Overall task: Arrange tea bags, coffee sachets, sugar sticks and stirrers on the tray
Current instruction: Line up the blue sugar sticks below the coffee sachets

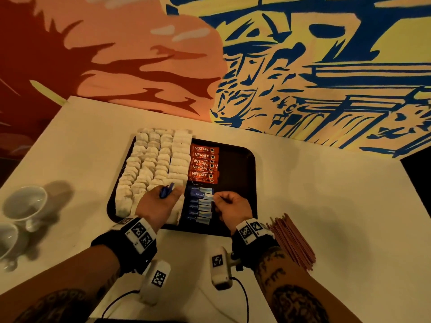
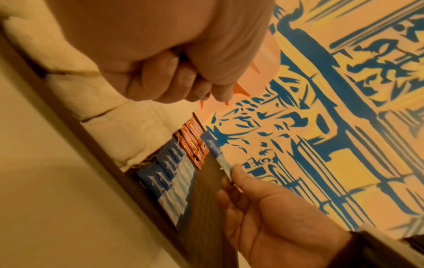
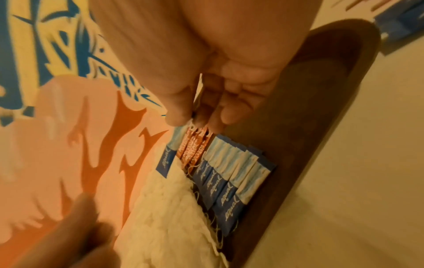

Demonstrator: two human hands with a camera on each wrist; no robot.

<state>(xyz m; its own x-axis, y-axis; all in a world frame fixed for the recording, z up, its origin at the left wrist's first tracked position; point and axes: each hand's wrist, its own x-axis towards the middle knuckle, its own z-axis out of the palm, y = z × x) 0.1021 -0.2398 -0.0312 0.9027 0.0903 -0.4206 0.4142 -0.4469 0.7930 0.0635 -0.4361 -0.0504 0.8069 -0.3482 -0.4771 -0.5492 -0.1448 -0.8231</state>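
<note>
A dark tray [image 1: 238, 164] lies on the white table. White tea bags [image 1: 151, 164] fill its left side in rows. Red coffee sachets [image 1: 204, 164] are stacked beside them, and a column of blue sugar sticks [image 1: 199, 208] lies below the sachets. My left hand [image 1: 168, 192] hovers over the near tea bags, its curled fingers holding a few blue sugar sticks [image 1: 166, 190]. My right hand [image 1: 214, 199] pinches the pale end of one sugar stick [image 3: 165, 161] at the top of the blue column. A bundle of reddish stirrers [image 1: 291, 243] lies on the table, right of the tray.
Two white cups [image 1: 23, 206] stand at the table's left edge. The tray's right third [image 3: 309, 108] is bare. A painted wall rises right behind the table. Cables and wrist cameras hang near the table's front edge.
</note>
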